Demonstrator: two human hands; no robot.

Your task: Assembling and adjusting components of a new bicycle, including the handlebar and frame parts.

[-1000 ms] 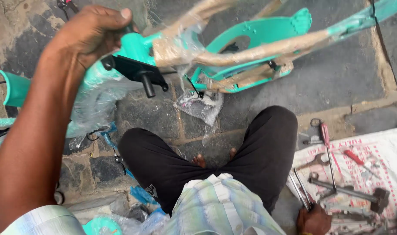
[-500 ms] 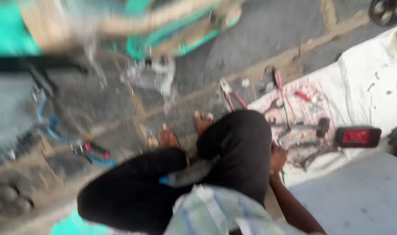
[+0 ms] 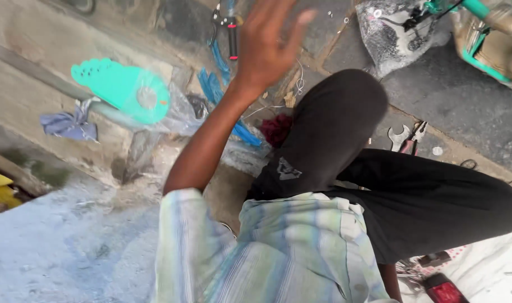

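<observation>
left hand [image 3: 265, 45]: up, fingers spread, holds nothing, over pliers [image 3: 232, 31] | right hand: hidden by leg, grip unknown

One raised hand [image 3: 265, 42], one spanner [image 3: 398, 137], one teal guard [image 3: 124, 90]

The ground is rough grey stone paving [image 3: 446, 106] with pale joint lines, running from 12 to 3 o'clock. At 9 o'clock a worn concrete step [image 3: 37, 90] crosses the view, and a dusty whitish slab [image 3: 70, 247] fills 7 o'clock. A white cloth [image 3: 491, 269] lies at 4 o'clock. Soft, even daylight falls throughout, with no hard shadows
</observation>
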